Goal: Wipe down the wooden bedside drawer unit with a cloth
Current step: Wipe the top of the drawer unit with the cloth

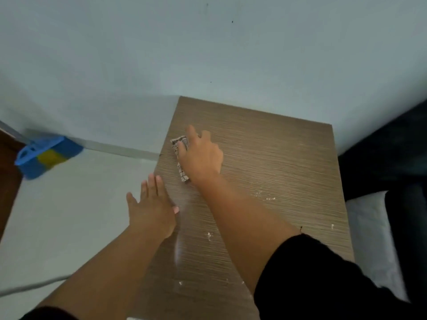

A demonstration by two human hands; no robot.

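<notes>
The wooden drawer unit's brown grained top [277, 162] fills the middle of the view, standing against a pale wall. My right hand [201, 155] presses flat on a small checked cloth [179, 146] near the top's far left part; most of the cloth is hidden under the palm. My left hand [152, 209] rests with straight fingers on the top's left edge, holding nothing. White specks and a pale streak mark the near part of the top.
A blue and yellow broom head [46, 155] lies on the light floor to the left, by the wall. A dark wooden piece [7, 172] shows at the far left edge. A bed with a white pillow [369, 232] adjoins the unit's right side.
</notes>
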